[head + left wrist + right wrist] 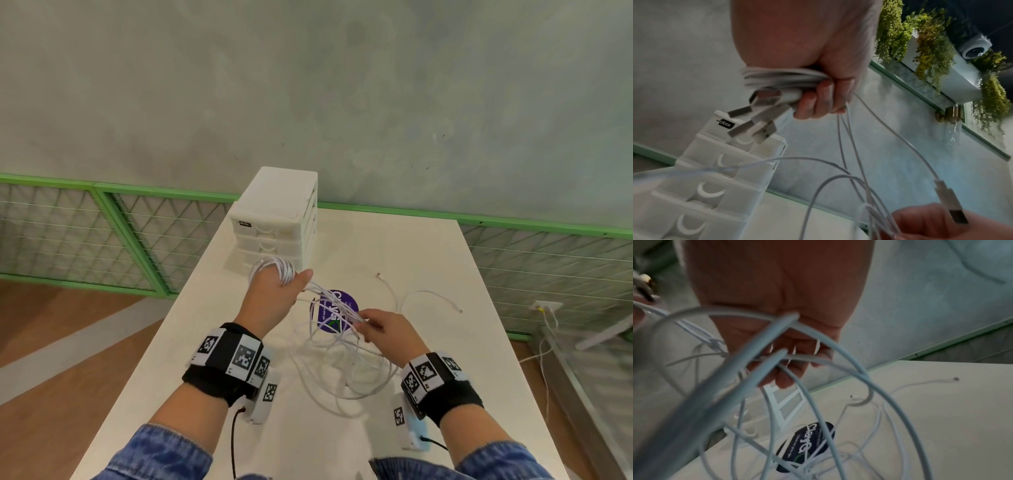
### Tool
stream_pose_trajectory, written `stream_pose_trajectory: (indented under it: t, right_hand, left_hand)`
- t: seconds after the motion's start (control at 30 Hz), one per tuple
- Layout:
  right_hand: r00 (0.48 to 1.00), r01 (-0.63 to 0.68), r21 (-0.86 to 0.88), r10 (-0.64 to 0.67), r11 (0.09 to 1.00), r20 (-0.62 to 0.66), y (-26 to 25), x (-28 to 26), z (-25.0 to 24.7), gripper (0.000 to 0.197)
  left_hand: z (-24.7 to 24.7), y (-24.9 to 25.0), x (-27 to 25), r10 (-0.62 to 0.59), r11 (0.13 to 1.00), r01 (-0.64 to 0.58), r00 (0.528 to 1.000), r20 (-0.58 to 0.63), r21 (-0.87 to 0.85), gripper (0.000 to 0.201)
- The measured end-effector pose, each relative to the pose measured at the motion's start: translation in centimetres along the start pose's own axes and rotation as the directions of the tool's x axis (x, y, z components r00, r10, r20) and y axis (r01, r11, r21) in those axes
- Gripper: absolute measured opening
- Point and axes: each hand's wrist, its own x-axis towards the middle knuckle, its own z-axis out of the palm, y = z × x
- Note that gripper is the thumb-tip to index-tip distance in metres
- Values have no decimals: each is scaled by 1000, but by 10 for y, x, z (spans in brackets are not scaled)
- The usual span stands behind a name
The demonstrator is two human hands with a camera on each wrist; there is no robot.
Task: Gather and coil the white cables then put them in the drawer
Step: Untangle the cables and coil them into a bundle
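- the room: a grey-green plastered wall point(342, 85) rises behind the surface, a green-framed wire mesh fence point(102, 233) runs along its foot, and wood-look flooring point(51, 342) lies to the left; the left wrist view also shows hanging green plants point(931, 40) and a white dome camera point(974, 47) high up.
- the pale cream rectangular surface point(428, 274) carries a white plastic mini chest of drawers point(274, 219) at its far left edge; every drawer looks closed.
- the thin white cables point(342, 370) are mid-coil: several turns sit wound in the left hand, a fan of strands runs to the right hand, and loose loops lie on the surface over a round purple sticker point(334, 313), with tail ends trailing right.
- the left hand point(270, 301) has its grip clamped on the wound bundle, silver usb plugs point(754, 116) sticking out past the fingers.
- the right hand point(387, 330) pinches the running strands, fingers curled round them.
- step in hand, as i judge it: winding, roughly halfway.
- next move calls for feeding slack in even turns without snagging the tangle, then freeing a hand to open a drawer.
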Motion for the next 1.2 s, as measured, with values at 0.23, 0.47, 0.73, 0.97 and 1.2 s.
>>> stream_pose_trajectory:
  t: [0.23, 0.47, 0.73, 0.97, 1.2]
  right_hand:
    - [925, 7, -11, -10, 1000, -380, 7, 2, -18, 18]
    - [979, 131, -4, -130, 991, -158, -16, 10, -13, 31]
    - [991, 112, 87, -105, 990, -82, -34, 6, -3, 18]
    - [984, 82, 224, -44, 971, -170, -30, 10, -9, 10]
    - [974, 164, 318, -103, 934, -200, -31, 8, -13, 11]
  left_hand:
    - [0, -15, 0, -65, 997, 63, 997, 50, 48, 53]
    - [11, 0, -4, -59, 993, 76, 980, 188, -87, 39]
    - [7, -1, -9, -64, 998, 58, 973, 221, 33, 46]
    - [9, -7, -9, -78, 997, 73, 981, 176, 35, 45]
    - [8, -1, -8, 2, 1000, -6, 971, 239, 14, 50]
